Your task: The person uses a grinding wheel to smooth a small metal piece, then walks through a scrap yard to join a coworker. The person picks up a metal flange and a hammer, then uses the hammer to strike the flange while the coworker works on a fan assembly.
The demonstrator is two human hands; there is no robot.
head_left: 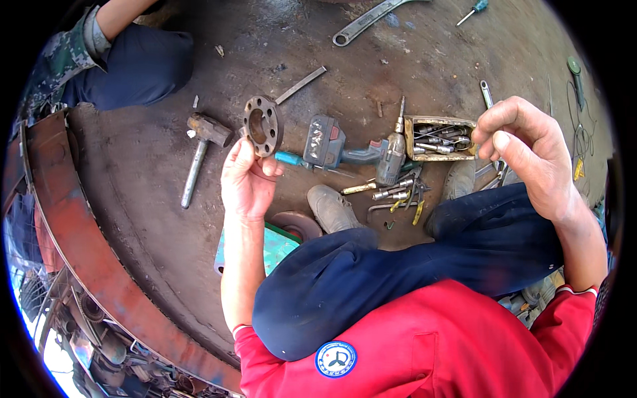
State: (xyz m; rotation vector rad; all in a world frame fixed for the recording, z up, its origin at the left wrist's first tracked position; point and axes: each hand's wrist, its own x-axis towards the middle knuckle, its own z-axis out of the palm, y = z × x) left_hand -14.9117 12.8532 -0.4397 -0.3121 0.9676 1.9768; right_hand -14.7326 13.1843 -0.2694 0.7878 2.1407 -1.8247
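Between the thumb and fingers of my left hand [251, 174] a rusty metal flange [273, 126] is held up. It is a ring with a wide centre hole and several smaller holes around it. My right hand [524, 149] is raised at the right, fingers curled in toward the thumb. Whatever it may hold is too small or hidden to make out. Near it on the ground stands an open box of sockets and bits [441, 138]. A cordless impact driver [391, 156] with a long bit lies between my hands, its battery [324, 142] toward the flange.
A hammer [199, 156] lies left of the flange. Pliers [418, 189] and loose sockets lie before my shoes. Farther off are a large wrench [361, 26] and a screwdriver [474, 10]. A curved rusty beam [99, 245] runs along the left, where another person's knee [142, 66] shows.
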